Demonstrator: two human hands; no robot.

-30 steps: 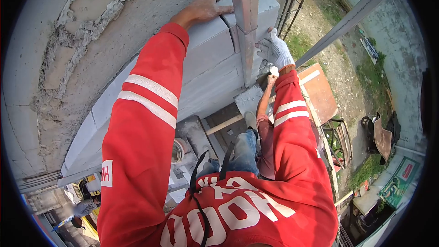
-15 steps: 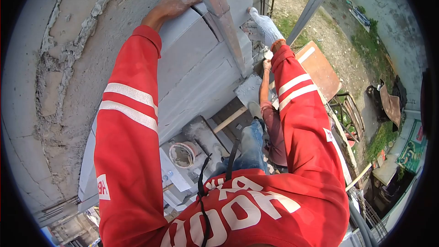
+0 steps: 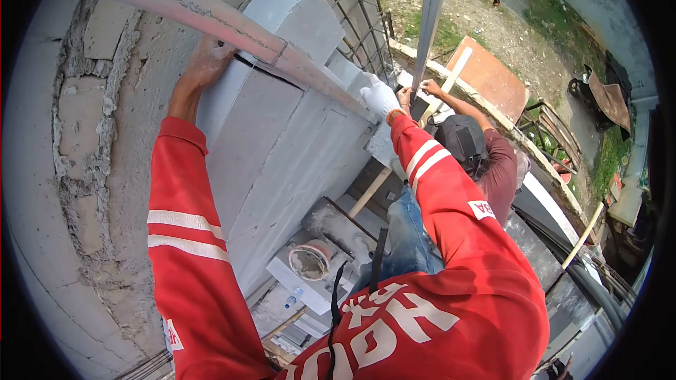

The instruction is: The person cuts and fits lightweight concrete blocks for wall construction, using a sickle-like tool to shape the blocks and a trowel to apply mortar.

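Observation:
My bare left hand [image 3: 205,65] rests on the top corner of a pale grey block wall [image 3: 246,119], its fingers curled at a dark gap beside a metal bar [image 3: 204,21]. The bar slants across the wall. Another pale block [image 3: 299,17] stands beyond the bar. My right hand [image 3: 380,98], in a white glove, is near the right end of the wall, by the bar's lower end. What its fingers touch, if anything, is hard to make out.
A co-worker in a dark cap [image 3: 461,142] crouches at the right, both hands at an upright metal post [image 3: 431,21]. A rebar grid [image 3: 345,0] stands behind the wall. Below are a mortar bucket [image 3: 310,260], a plastic bottle [image 3: 292,298] and a wooden stick [image 3: 370,191].
The view has shifted. My right hand has drawn back from the far block's edge. The co-worker's cap and both hands now show at the right.

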